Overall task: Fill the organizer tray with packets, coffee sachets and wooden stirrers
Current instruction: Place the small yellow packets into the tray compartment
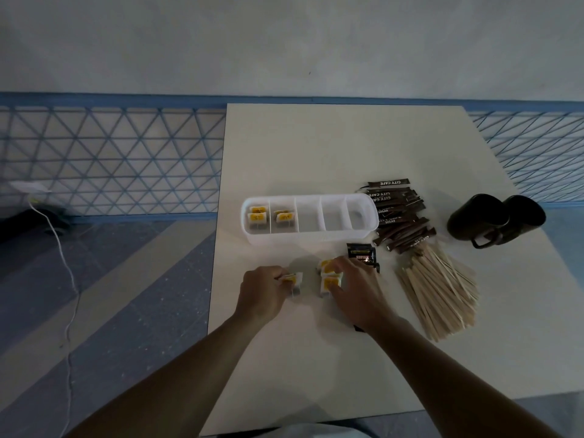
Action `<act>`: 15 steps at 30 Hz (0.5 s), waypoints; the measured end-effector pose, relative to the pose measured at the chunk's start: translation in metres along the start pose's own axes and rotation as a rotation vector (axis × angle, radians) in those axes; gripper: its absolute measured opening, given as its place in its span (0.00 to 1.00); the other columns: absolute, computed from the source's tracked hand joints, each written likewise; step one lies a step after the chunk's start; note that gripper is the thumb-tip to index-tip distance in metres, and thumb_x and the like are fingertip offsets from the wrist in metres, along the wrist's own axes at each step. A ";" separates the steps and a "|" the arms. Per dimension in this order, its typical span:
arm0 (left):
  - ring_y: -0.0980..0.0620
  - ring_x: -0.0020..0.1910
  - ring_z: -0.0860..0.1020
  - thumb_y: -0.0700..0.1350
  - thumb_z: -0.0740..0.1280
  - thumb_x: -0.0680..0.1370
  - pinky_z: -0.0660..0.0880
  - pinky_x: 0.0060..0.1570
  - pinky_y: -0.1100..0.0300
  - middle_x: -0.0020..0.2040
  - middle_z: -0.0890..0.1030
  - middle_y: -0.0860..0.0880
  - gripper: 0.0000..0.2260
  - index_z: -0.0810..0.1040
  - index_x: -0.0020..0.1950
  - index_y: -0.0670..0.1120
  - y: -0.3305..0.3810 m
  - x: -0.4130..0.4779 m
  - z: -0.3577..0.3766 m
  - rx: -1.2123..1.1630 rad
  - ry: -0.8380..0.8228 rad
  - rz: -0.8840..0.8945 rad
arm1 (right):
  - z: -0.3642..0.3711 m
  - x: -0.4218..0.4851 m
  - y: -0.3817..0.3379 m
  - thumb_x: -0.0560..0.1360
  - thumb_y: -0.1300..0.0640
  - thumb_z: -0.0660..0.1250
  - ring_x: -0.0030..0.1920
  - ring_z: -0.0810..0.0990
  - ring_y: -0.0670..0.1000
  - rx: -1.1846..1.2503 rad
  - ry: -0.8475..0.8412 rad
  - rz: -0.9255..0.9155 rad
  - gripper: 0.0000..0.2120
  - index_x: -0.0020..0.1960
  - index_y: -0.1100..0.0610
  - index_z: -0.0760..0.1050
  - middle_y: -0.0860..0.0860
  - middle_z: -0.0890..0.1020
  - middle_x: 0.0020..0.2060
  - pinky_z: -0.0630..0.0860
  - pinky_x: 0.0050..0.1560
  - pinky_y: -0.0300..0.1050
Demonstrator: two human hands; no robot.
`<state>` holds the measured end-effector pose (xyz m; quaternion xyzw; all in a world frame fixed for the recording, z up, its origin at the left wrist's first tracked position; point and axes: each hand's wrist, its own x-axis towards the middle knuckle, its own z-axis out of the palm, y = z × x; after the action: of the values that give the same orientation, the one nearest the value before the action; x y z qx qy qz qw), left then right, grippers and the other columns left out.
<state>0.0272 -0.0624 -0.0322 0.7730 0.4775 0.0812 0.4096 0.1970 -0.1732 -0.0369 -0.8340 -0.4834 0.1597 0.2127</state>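
A translucent white organizer tray (316,237) with several compartments stands mid-table; its two leftmost compartments hold white-and-yellow packets (258,217). In front of it, my left hand (260,295) pinches one such packet (294,281). My right hand (357,287) rests its fingers on a small cluster of the same packets (330,282). Black coffee sachets (361,252) lie just beyond my right hand. Brown sugar sticks (399,213) are heaped right of the tray, and a pile of wooden stirrers (439,290) lies below them.
Two black mugs (496,219) lie on their sides near the table's right edge. The table's left edge runs close beside my left hand, with floor, a white cable (68,279) and a blue lattice barrier (110,159) beyond.
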 end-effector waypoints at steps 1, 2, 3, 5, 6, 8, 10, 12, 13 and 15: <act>0.48 0.47 0.81 0.46 0.70 0.77 0.77 0.46 0.58 0.47 0.85 0.48 0.08 0.85 0.53 0.47 0.000 0.000 0.000 0.000 -0.002 -0.003 | 0.000 0.000 0.000 0.69 0.59 0.71 0.47 0.81 0.55 0.007 -0.013 -0.008 0.12 0.51 0.49 0.79 0.49 0.83 0.48 0.78 0.45 0.50; 0.48 0.46 0.81 0.46 0.70 0.77 0.76 0.44 0.59 0.46 0.85 0.48 0.08 0.85 0.53 0.47 0.001 0.000 0.000 -0.001 -0.003 -0.005 | 0.000 0.000 -0.001 0.70 0.58 0.71 0.47 0.81 0.55 0.003 -0.024 -0.011 0.10 0.50 0.50 0.81 0.50 0.83 0.48 0.78 0.45 0.50; 0.48 0.46 0.81 0.46 0.70 0.77 0.74 0.43 0.60 0.45 0.85 0.48 0.08 0.85 0.52 0.46 0.000 -0.001 0.001 -0.001 -0.003 -0.006 | -0.001 0.000 -0.001 0.71 0.57 0.71 0.46 0.81 0.54 -0.017 -0.030 -0.011 0.08 0.50 0.49 0.82 0.49 0.83 0.47 0.78 0.45 0.49; 0.48 0.45 0.81 0.47 0.70 0.76 0.69 0.40 0.62 0.41 0.83 0.50 0.07 0.85 0.50 0.46 0.000 -0.001 0.000 0.002 0.001 -0.002 | -0.005 0.000 -0.002 0.72 0.53 0.71 0.46 0.82 0.52 -0.084 -0.039 -0.021 0.06 0.49 0.48 0.83 0.46 0.84 0.46 0.77 0.43 0.46; 0.48 0.45 0.80 0.47 0.71 0.76 0.69 0.40 0.63 0.41 0.83 0.50 0.07 0.85 0.50 0.46 0.000 -0.001 -0.002 0.006 0.003 0.001 | -0.007 0.000 -0.004 0.72 0.52 0.70 0.46 0.82 0.52 -0.103 -0.045 -0.034 0.06 0.48 0.48 0.83 0.46 0.85 0.45 0.76 0.41 0.45; 0.49 0.45 0.80 0.47 0.72 0.75 0.70 0.42 0.63 0.44 0.84 0.48 0.07 0.85 0.50 0.46 0.001 0.001 -0.005 0.020 0.011 0.012 | -0.012 0.003 -0.010 0.72 0.51 0.70 0.45 0.82 0.52 -0.105 -0.077 -0.057 0.04 0.46 0.49 0.82 0.46 0.85 0.43 0.75 0.40 0.44; 0.51 0.46 0.80 0.48 0.72 0.75 0.71 0.43 0.63 0.46 0.85 0.48 0.08 0.85 0.52 0.46 0.002 0.004 -0.011 0.037 0.022 0.039 | -0.018 0.006 -0.017 0.72 0.50 0.70 0.43 0.82 0.52 -0.095 -0.106 -0.077 0.04 0.44 0.50 0.81 0.47 0.85 0.41 0.74 0.39 0.44; 0.54 0.46 0.80 0.49 0.72 0.75 0.72 0.45 0.63 0.47 0.85 0.50 0.09 0.85 0.52 0.47 0.005 0.008 -0.020 0.045 0.011 0.070 | -0.024 0.012 -0.026 0.73 0.50 0.70 0.41 0.81 0.50 -0.070 -0.126 -0.097 0.04 0.44 0.49 0.81 0.46 0.84 0.39 0.71 0.36 0.42; 0.55 0.45 0.80 0.50 0.72 0.75 0.74 0.46 0.62 0.47 0.85 0.51 0.09 0.85 0.52 0.48 0.007 0.010 -0.025 0.049 0.000 0.084 | -0.027 0.014 -0.031 0.73 0.50 0.71 0.40 0.80 0.49 -0.052 -0.137 -0.108 0.03 0.44 0.49 0.82 0.45 0.84 0.38 0.71 0.36 0.41; 0.58 0.42 0.79 0.51 0.72 0.75 0.76 0.46 0.62 0.45 0.85 0.53 0.08 0.85 0.50 0.49 0.011 0.015 -0.037 0.056 0.000 0.110 | -0.033 0.023 -0.042 0.73 0.51 0.72 0.40 0.80 0.48 -0.005 -0.158 -0.141 0.03 0.44 0.49 0.83 0.45 0.84 0.38 0.76 0.38 0.44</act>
<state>0.0232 -0.0325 -0.0045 0.8092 0.4363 0.0901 0.3830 0.1929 -0.1417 0.0114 -0.7832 -0.5566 0.2084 0.1826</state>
